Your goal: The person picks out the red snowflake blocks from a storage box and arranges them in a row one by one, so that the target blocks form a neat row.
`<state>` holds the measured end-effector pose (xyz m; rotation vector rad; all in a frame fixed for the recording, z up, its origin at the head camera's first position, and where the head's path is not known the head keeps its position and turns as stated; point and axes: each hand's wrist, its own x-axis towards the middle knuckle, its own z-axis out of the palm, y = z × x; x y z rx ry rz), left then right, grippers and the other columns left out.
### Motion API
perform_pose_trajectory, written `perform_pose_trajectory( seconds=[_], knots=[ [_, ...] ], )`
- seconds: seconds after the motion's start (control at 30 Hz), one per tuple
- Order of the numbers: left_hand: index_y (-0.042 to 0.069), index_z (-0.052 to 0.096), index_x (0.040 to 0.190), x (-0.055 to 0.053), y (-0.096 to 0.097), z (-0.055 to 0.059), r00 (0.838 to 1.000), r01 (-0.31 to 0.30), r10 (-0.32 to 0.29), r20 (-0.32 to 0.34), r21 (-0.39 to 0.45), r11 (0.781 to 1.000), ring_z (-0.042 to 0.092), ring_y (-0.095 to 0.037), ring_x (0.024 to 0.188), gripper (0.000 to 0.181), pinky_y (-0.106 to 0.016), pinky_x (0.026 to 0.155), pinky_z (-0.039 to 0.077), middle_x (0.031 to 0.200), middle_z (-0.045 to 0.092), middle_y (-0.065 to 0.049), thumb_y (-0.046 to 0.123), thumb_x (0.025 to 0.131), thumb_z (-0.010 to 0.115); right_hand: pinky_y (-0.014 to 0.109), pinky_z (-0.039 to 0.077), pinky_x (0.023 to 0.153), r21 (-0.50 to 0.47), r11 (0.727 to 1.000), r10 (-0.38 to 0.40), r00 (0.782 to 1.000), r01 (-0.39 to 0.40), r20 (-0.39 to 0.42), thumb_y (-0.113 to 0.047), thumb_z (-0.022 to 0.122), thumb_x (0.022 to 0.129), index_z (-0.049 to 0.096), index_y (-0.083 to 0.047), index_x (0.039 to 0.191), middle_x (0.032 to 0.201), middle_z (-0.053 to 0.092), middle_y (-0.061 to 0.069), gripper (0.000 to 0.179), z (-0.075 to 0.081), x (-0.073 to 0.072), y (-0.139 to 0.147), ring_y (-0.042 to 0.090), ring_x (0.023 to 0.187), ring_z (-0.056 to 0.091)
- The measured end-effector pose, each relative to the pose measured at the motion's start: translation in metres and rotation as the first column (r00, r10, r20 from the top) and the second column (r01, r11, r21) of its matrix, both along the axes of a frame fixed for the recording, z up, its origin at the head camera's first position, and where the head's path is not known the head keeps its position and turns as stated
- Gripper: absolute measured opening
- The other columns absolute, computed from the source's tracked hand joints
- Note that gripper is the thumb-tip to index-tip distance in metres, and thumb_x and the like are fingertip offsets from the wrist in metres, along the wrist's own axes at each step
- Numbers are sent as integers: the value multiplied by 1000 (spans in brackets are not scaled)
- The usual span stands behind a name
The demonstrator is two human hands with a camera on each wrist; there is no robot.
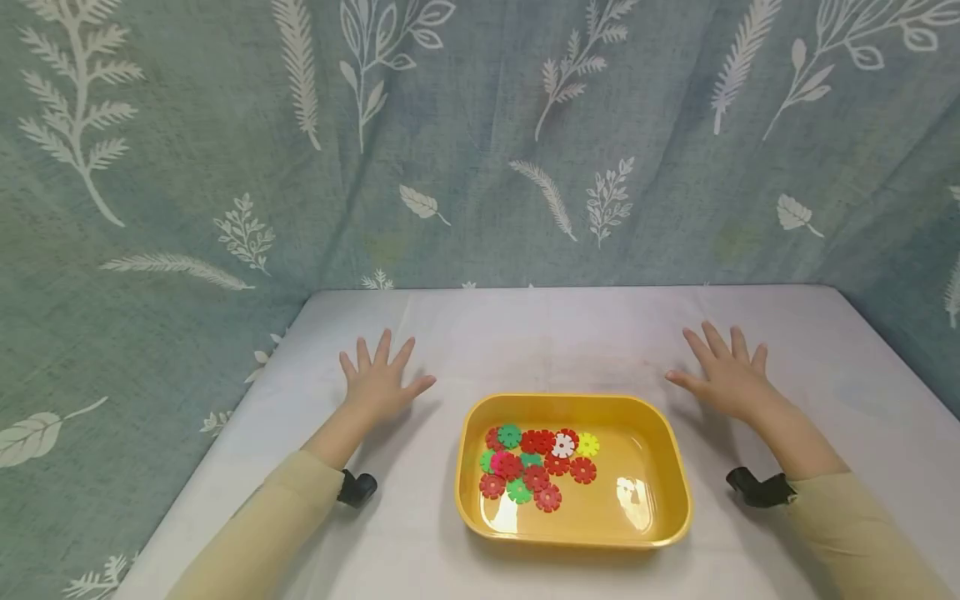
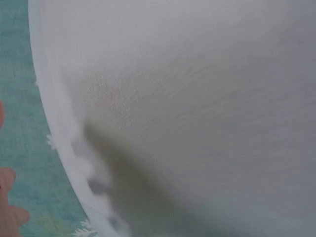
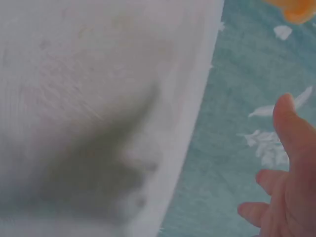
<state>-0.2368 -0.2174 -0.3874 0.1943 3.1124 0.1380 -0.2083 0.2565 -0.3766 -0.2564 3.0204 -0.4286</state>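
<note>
A yellow tray (image 1: 660, 467) stands on the white table in the head view. Flat notched plastic discs (image 1: 536, 477) in red, green, pink, white and yellow lie inside it, mostly toward its left half. To the left of the tray, my left hand (image 1: 377, 385) is held with fingers spread and holds nothing. On the tray's right side, my right hand (image 1: 729, 379) also has its fingers spread and grips nothing. Both hands cast shadows on the cloth. Only some fingertips (image 2: 6, 177) show in the left wrist view; the right wrist view shows part of the right hand (image 3: 291, 187).
A white cloth covers the table (image 1: 525, 342). Behind it and at its sides hangs a grey-green curtain (image 1: 465, 167) with white leaf prints. A dark wrist device (image 1: 356, 488) sits at the left cuff, and another wrist device (image 1: 759, 488) at the right cuff.
</note>
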Motion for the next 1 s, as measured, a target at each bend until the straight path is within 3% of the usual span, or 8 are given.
perform_pose_trajectory(
  seconds=[0.17,0.3,0.47,0.57,0.67,0.83,1.0],
  knots=[
    [19,24,145,16,-1,6,998,55,-55,-11,14,998,-3,-54,132,76,-72,98,-7,151,8,-20,62,85,45,75,-5,94,-17,996,86,996,-86,-36,-59,44,88,17,-4,145,148,6,28,84,18,16,-7,58,129,-1],
    [20,26,145,32,3,15,991,130,-129,-33,32,991,1,-53,133,74,-72,99,-6,151,12,-18,59,85,48,73,7,97,-19,980,195,978,-197,-79,-53,49,88,22,-6,144,149,13,25,78,33,31,-19,54,130,9],
    [20,33,142,57,15,25,965,255,-248,-82,99,962,11,-51,133,71,-73,98,-1,149,23,-16,53,84,55,64,27,99,-18,951,304,941,-310,-151,-45,55,88,30,-9,141,143,30,21,69,46,48,-43,45,127,29],
    [21,36,141,68,22,27,943,328,-315,-110,120,937,16,-49,133,69,-73,99,1,148,27,-13,51,83,59,59,36,97,-43,934,345,927,-354,-145,-43,55,88,34,-11,140,138,40,18,65,51,55,-58,40,123,38],
    [23,36,141,77,27,27,897,431,-420,-142,64,900,18,-46,134,70,-71,101,4,148,28,-10,52,82,59,56,37,97,-52,909,403,905,-413,-140,-44,54,89,36,-12,139,134,46,15,63,51,60,-73,37,121,42],
    [25,37,140,85,31,24,786,598,-599,-153,-57,799,18,-40,136,71,-66,105,9,150,26,-6,58,80,56,53,38,98,-52,853,511,850,-520,-129,-43,55,88,39,-12,138,129,50,13,61,49,66,-94,34,118,47],
    [27,36,140,86,32,18,752,658,-655,-76,25,753,16,-39,137,71,-64,106,9,151,23,-2,58,80,56,50,40,96,-61,799,595,801,-599,-68,-54,45,88,41,-10,135,128,52,11,65,48,70,-113,33,116,49]
  ],
)
